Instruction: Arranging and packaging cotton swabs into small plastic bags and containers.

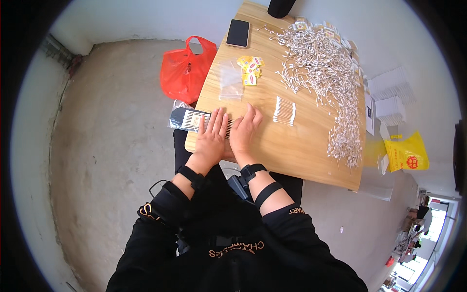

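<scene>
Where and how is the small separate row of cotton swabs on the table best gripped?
Probably with the right hand, the nearer one, from above: pinch the row of swabs around mid-stick, thumb on its near edge, fingers on its far edge. The sticks lie side by side, roughly left to right, so squeezing across should gather them.

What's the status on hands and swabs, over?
Left hand flat over swabs, right hand close beside. Neat swab row on table, big loose pile further right. Clear packet pokes past table edge.
</scene>
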Demonstrator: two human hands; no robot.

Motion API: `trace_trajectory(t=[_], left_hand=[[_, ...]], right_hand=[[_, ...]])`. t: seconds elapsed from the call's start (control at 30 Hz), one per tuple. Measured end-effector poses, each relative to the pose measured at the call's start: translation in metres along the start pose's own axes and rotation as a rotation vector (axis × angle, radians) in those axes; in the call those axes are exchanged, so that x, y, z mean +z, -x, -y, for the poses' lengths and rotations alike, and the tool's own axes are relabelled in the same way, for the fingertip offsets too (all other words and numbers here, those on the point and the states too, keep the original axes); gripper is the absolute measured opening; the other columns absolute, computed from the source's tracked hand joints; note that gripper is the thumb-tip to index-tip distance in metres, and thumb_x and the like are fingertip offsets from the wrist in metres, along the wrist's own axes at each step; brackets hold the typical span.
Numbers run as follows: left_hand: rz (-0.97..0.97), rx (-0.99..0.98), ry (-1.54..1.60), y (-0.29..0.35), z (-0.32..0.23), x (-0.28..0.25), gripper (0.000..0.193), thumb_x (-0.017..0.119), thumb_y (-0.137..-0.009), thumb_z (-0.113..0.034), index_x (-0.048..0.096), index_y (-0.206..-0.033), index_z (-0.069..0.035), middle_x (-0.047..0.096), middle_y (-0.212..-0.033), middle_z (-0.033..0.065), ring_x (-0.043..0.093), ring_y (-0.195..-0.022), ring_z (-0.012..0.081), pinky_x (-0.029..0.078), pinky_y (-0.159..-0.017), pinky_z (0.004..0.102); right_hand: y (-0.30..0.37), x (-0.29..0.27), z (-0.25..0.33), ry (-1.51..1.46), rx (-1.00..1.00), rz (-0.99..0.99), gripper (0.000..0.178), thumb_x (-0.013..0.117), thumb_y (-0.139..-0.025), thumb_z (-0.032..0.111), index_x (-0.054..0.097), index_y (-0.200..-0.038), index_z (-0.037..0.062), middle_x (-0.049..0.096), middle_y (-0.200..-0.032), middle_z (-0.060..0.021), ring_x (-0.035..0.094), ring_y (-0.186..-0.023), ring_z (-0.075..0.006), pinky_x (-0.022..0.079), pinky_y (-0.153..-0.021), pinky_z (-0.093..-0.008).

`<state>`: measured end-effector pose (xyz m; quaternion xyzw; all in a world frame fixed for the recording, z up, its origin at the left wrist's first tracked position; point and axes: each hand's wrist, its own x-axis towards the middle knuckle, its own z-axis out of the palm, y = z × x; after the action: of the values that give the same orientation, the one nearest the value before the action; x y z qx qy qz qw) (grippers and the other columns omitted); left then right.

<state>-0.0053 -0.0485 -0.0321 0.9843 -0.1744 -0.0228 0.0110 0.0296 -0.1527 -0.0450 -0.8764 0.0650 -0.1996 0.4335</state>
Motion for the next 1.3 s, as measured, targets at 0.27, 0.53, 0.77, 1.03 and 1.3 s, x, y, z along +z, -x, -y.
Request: trace_trajectory(t=[0.27, 0.53, 0.77, 1.03, 1.3], left_hand=[[-0.004, -0.021, 0.017, 0.003, 0.003, -0.001, 0.109, 0.063, -0.072, -0.061, 0.016, -0.148, 0.001, 0.011, -0.157, 0.0153, 0.004, -0.146, 0.0276, 0.003, -0.115, 0.0507], [-0.308, -0.114, 0.359, 0.013, 0.037, -0.023, 0.091, 0.077, -0.069, -0.04, 0.036, -0.14, 0.0, 0.024, -0.15, 0.0242, 0.018, -0.142, 0.0359, 0.016, -0.113, 0.0542], [-0.402, -0.871, 1.395, 0.009, 0.119, 0.026, 0.055, 0.074, -0.081, -0.031, 0.054, -0.117, 0.005, 0.062, -0.105, 0.0125, 0.06, -0.086, 0.0188, 0.049, -0.075, 0.0322], [-0.266, -1.007, 2.008, -0.012, 0.108, 0.038, 0.03, 0.071, -0.086, -0.028, 0.061, -0.1, -0.003, 0.067, -0.089, 0.0048, 0.066, -0.075, 0.0124, 0.053, -0.064, 0.0261], [-0.42, -0.894, 2.116, -0.012, 0.103, 0.05, 0.029, 0.073, -0.084, -0.019, 0.06, -0.098, 0.002, 0.068, -0.089, 0.0089, 0.066, -0.074, 0.0151, 0.054, -0.067, 0.0268]], right_hand=[[-0.01, 0.005, 0.004, 0.352, -0.282, 0.085, 0.045, 0.057, -0.084, 0.013, 0.047, -0.126, 0.0003, 0.044, -0.12, -0.0153, 0.037, -0.126, -0.0334, 0.026, -0.11, -0.0498], [-0.011, 0.006, 0.003, 0.454, -0.3, 0.095, 0.037, 0.049, -0.086, 0.007, 0.05, -0.123, 0.003, 0.045, -0.118, -0.0126, 0.04, -0.125, -0.0308, 0.026, -0.111, -0.051], [-0.011, 0.012, 0.006, 0.488, -0.32, 0.138, 0.035, 0.047, -0.087, 0.005, 0.051, -0.122, 0.004, 0.045, -0.118, -0.0123, 0.04, -0.125, -0.0304, 0.026, -0.111, -0.0504], [-0.013, 0.009, 0.008, 0.452, -0.292, 0.157, 0.037, 0.047, -0.086, 0.004, 0.051, -0.123, 0.0036, 0.045, -0.118, -0.0124, 0.039, -0.125, -0.0302, 0.026, -0.111, -0.0504], [-0.012, 0.017, 0.006, 0.457, -0.343, 0.143, 0.038, 0.047, -0.085, 0.003, 0.05, -0.123, 0.002, 0.047, -0.117, -0.0129, 0.041, -0.124, -0.0303, 0.026, -0.111, -0.0496]])
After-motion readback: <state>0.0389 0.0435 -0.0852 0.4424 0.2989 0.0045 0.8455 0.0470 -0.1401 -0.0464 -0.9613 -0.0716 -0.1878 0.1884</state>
